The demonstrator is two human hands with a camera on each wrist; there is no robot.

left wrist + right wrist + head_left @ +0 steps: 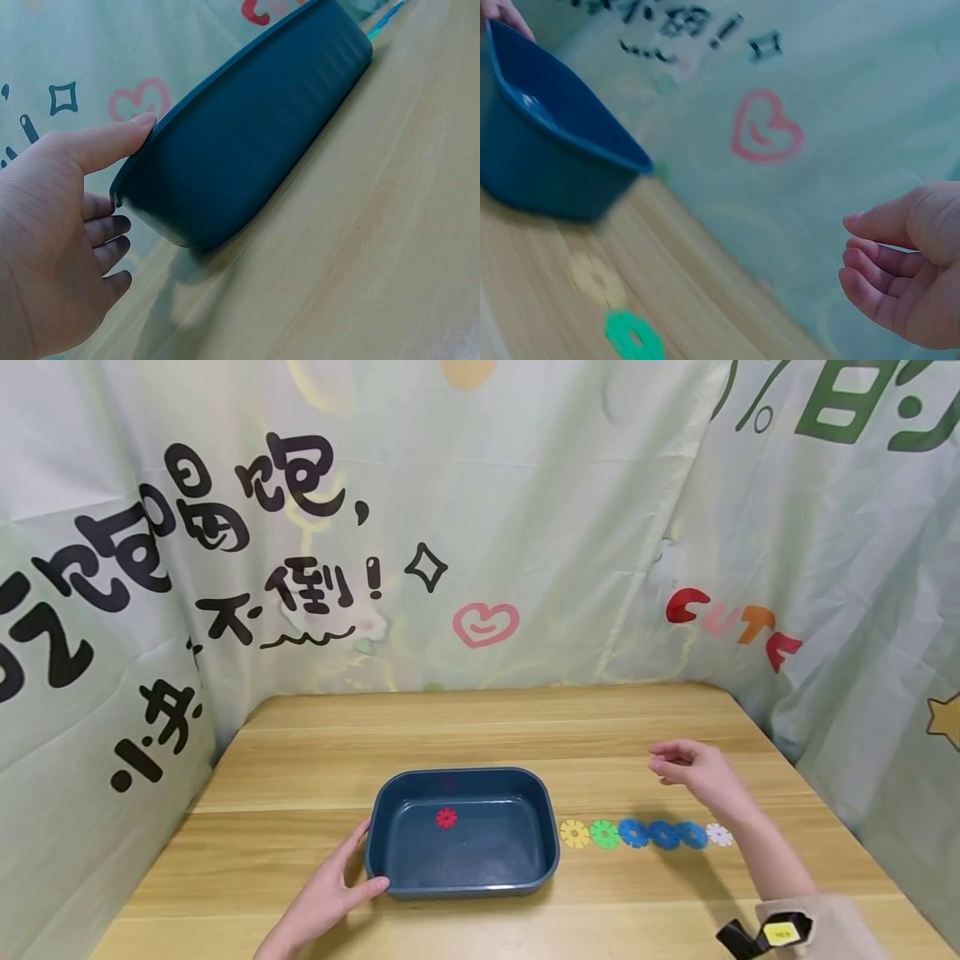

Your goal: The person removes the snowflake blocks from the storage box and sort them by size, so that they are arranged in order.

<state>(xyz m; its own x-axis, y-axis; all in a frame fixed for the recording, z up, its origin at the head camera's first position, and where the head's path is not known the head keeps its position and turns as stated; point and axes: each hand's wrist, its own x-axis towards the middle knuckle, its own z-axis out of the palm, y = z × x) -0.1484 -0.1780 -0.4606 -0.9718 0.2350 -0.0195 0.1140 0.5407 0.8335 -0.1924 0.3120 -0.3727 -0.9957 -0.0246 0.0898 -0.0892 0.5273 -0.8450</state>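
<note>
A dark blue rectangular basin (465, 892) stands on the table, with one red notched plastic disc (446, 818) inside it. At its left end my left hand (326, 885) holds the basin, the thumb at the rim and the other fingers around the corner, as the left wrist view shows. My right hand (693, 768) is raised above the table to the right, fingers loosely bent and nothing between them. Below it runs a row of flat discs: yellow (574, 834), green (604, 834), several blue (663, 835) and a white one (719, 835) partly beside the forearm.
The wooden table (465, 727) has rounded far corners. A pale printed curtain (570, 568) hangs behind it and along both sides. The disc row begins close beside the basin's right wall. A black strap (765, 935) with a yellow label is on the right sleeve.
</note>
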